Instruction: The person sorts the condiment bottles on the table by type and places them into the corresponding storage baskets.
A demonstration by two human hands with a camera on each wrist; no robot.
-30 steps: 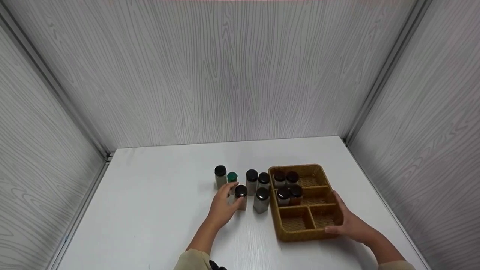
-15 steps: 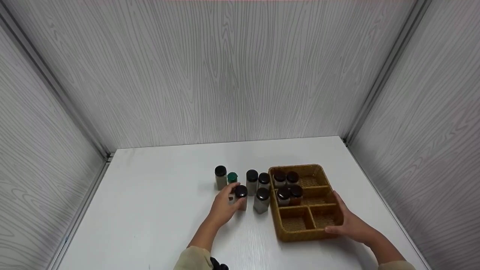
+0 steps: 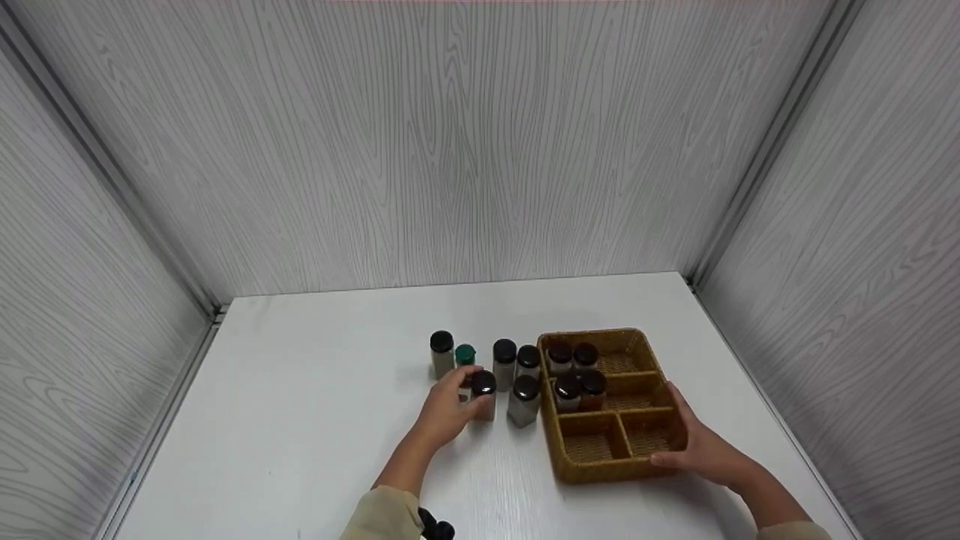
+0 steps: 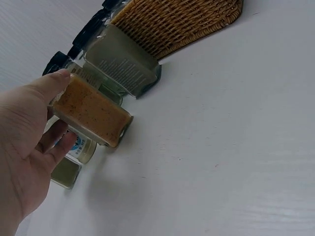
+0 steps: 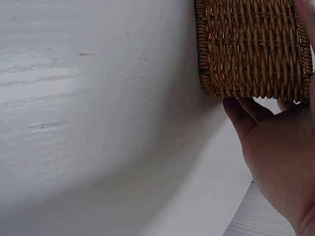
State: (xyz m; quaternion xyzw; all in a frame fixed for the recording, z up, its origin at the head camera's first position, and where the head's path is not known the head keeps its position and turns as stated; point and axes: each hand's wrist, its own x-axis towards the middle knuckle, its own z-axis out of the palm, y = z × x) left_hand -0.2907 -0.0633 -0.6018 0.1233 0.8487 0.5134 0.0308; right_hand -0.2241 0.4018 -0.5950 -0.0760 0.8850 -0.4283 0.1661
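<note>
My left hand (image 3: 442,411) has its thumb and fingers around an upright spice jar (image 3: 484,401) with a black cap, left of the wicker basket (image 3: 600,471). In the left wrist view that spice jar (image 4: 93,110) is square-sided and filled with orange-brown, speckled seasoning; the thumb lies near its upper end, fingers on the opposite side. My right hand (image 3: 709,454) grips the basket's near right corner, thumb on the front side and fingers along the right side. In the right wrist view, the fingertips of the right hand (image 5: 280,147) show at the basket's edge (image 5: 256,54).
Behind the left hand stand a green-capped jar (image 3: 466,354) and a black-capped jar (image 3: 442,352). A jar of grey-green contents (image 3: 523,405) and others stand close to the basket's left side. Several jars fill two left-hand compartments. Grained panels (image 3: 450,150) enclose the white table (image 3: 315,420).
The left fingers have shifted slightly further over the spice jar, which has hardly moved. My right hand and the basket hold still.
</note>
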